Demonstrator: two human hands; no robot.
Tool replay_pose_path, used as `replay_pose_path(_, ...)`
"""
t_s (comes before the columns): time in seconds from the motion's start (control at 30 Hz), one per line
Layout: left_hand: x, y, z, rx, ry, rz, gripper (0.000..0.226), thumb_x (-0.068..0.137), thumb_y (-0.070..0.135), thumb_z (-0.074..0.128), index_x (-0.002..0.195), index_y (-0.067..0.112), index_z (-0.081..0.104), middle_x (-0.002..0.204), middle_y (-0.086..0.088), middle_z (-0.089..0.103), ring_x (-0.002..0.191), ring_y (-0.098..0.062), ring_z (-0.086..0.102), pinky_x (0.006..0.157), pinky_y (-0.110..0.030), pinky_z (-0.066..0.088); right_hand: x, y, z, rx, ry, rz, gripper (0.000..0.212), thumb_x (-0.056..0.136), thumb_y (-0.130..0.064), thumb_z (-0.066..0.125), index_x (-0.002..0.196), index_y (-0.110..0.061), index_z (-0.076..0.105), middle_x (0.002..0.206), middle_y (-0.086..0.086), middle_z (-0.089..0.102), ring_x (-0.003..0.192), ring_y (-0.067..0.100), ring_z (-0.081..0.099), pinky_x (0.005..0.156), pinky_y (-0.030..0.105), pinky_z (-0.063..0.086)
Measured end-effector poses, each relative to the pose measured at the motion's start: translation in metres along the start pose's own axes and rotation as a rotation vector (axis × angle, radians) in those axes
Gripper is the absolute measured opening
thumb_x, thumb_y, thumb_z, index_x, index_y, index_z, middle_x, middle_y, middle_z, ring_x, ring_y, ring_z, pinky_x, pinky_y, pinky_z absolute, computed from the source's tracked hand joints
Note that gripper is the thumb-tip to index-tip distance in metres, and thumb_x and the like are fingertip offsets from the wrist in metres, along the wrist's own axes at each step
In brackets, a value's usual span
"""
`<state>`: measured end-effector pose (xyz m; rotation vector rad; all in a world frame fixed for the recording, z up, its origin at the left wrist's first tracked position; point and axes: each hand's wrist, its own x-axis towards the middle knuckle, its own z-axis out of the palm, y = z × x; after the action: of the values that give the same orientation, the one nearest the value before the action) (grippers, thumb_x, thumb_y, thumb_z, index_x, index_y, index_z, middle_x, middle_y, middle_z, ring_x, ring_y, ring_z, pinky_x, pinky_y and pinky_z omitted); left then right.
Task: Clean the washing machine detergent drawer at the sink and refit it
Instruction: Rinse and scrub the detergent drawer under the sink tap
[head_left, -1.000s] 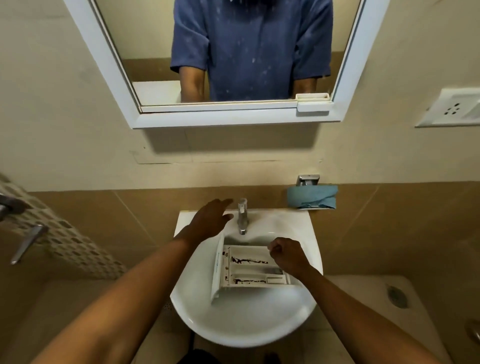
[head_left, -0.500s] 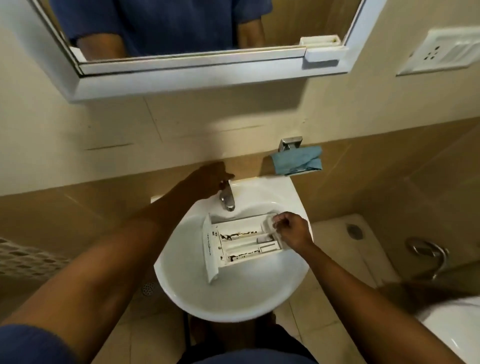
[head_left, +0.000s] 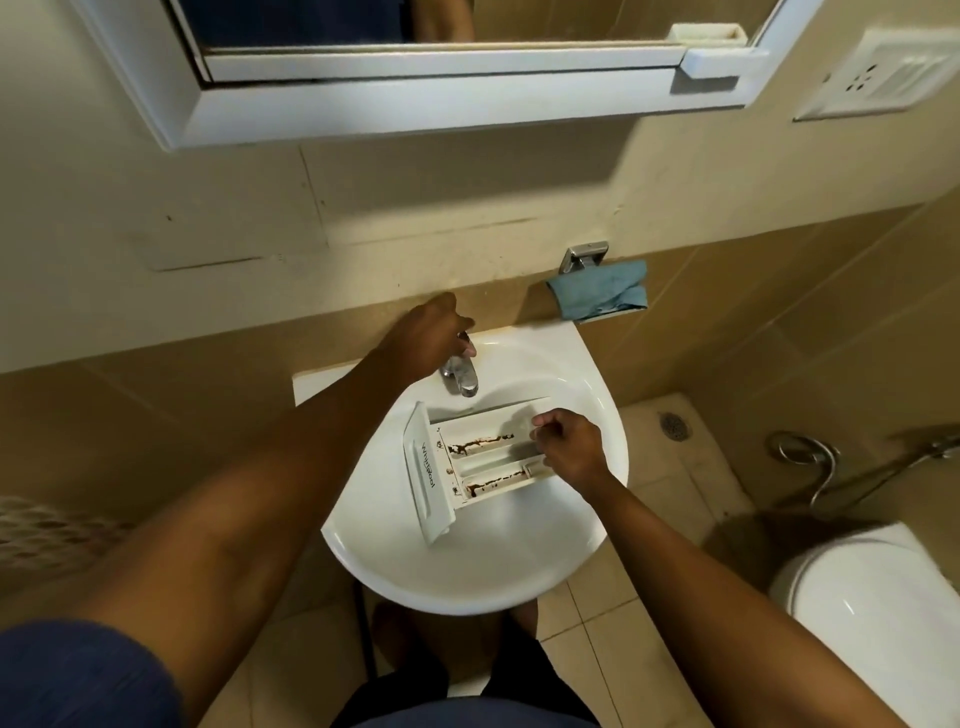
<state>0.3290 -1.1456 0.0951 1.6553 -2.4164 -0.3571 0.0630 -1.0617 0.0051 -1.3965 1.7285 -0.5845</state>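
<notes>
Rinsing is judged about to begin: the drawer (head_left: 483, 457) is held in the sink (head_left: 467, 571), just below the tap (head_left: 462, 376), by the right hand (head_left: 569, 449), whose fingers (head_left: 543, 423) are curled on its rear end. The tap's top is gripped by the left hand (head_left: 426, 338); water must next be turned on. Dark brown residue is streaked along two white compartments.
</notes>
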Motion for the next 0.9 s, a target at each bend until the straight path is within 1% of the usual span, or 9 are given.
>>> replay_pose_path(0.07, -0.001, 0.001, -0.001, 0.004, 0.008, -0.01, 0.028, 0.096, 0.02, 0.068, 0.119, 0.006, 0.074, 0.113, -0.017, 0.057, 0.098, -0.031, 0.069, 0.084, -0.036, 0.054, 0.0, 0.0, 0.001, 0.007, -0.002, 0.007, 0.021, 0.091, -0.015, 0.062, 0.088, -0.035, 0.07, 0.095, -0.002, 0.075, 0.092, 0.025, 0.072, 0.089, 0.049, 0.06)
replay_pose_path(0.13, -0.002, 0.002, -0.003, 0.022, 0.003, -0.005, 0.028, 0.096, 0.022, 0.069, 0.119, 0.006, 0.074, 0.112, -0.017, 0.057, 0.096, -0.033, 0.068, 0.085, -0.039, 0.055, 0.0, 0.0, 0.002, 0.004, -0.002, 0.002, 0.017, 0.091, -0.016, 0.064, 0.092, -0.031, 0.072, 0.096, -0.003, 0.076, 0.092, 0.023, 0.072, 0.089, 0.049, 0.06)
replay_pose_path(0.2, -0.003, 0.004, -0.004, 0.027, 0.0, -0.006, 0.028, 0.097, 0.022, 0.067, 0.119, 0.005, 0.074, 0.113, -0.017, 0.058, 0.096, -0.032, 0.067, 0.085, -0.037, 0.054, 0.0, -0.001, 0.002, 0.002, 0.002, 0.006, 0.015, 0.092, -0.014, 0.065, 0.095, -0.026, 0.073, 0.096, -0.003, 0.076, 0.092, 0.021, 0.072, 0.089, 0.049, 0.06)
replay_pose_path(0.33, -0.004, 0.006, -0.005, 0.015, -0.004, -0.024, 0.03, 0.097, 0.027, 0.068, 0.119, 0.008, 0.074, 0.112, -0.017, 0.058, 0.096, -0.031, 0.065, 0.082, -0.035, 0.052, 0.0, -0.004, 0.001, -0.006, 0.003, 0.015, 0.016, 0.092, -0.013, 0.065, 0.093, -0.028, 0.072, 0.096, -0.002, 0.076, 0.093, 0.022, 0.072, 0.09, 0.049, 0.06)
replay_pose_path(0.47, -0.004, 0.007, -0.004, -0.005, -0.001, -0.046, 0.031, 0.096, 0.027, 0.07, 0.12, 0.007, 0.074, 0.113, -0.017, 0.058, 0.094, -0.031, 0.066, 0.083, -0.036, 0.054, 0.002, -0.009, 0.003, -0.014, -0.002, 0.023, 0.016, 0.092, -0.012, 0.064, 0.099, -0.02, 0.075, 0.096, -0.002, 0.076, 0.092, 0.022, 0.072, 0.09, 0.048, 0.06)
replay_pose_path(0.63, -0.002, 0.01, -0.002, -0.051, 0.008, -0.095, 0.036, 0.096, 0.028, 0.07, 0.123, 0.005, 0.073, 0.116, -0.018, 0.057, 0.099, -0.033, 0.064, 0.085, -0.034, 0.052, 0.004, -0.011, 0.006, -0.059, -0.013, -0.002, 0.014, 0.093, -0.016, 0.064, 0.098, -0.024, 0.075, 0.096, -0.007, 0.075, 0.091, 0.017, 0.071, 0.09, 0.046, 0.061)
replay_pose_path(0.73, 0.0, 0.013, -0.001, -0.112, 0.007, -0.141, 0.038, 0.092, 0.029, 0.074, 0.119, 0.002, 0.073, 0.114, -0.017, 0.059, 0.101, -0.033, 0.067, 0.087, -0.039, 0.055, 0.004, -0.012, 0.007, -0.053, -0.008, 0.005, 0.015, 0.092, -0.016, 0.063, 0.098, -0.023, 0.075, 0.095, -0.007, 0.076, 0.09, 0.016, 0.071, 0.089, 0.045, 0.061)
replay_pose_path(0.8, 0.0, 0.012, 0.0, -0.117, 0.004, -0.153, 0.039, 0.092, 0.03, 0.074, 0.118, 0.001, 0.073, 0.114, -0.017, 0.059, 0.101, -0.033, 0.066, 0.087, -0.038, 0.054, 0.004, -0.012, 0.006, -0.046, -0.006, 0.014, 0.016, 0.092, -0.015, 0.063, 0.099, -0.021, 0.075, 0.094, -0.007, 0.076, 0.09, 0.015, 0.071, 0.09, 0.045, 0.06)
replay_pose_path(0.9, -0.001, 0.012, 0.0, -0.119, -0.006, -0.157, 0.042, 0.092, 0.031, 0.074, 0.122, 0.003, 0.073, 0.116, -0.017, 0.058, 0.104, -0.034, 0.064, 0.088, -0.038, 0.053, 0.004, -0.009, 0.005, -0.037, -0.004, 0.02, 0.015, 0.091, -0.014, 0.064, 0.098, -0.021, 0.076, 0.094, -0.006, 0.076, 0.091, 0.018, 0.072, 0.091, 0.046, 0.06)
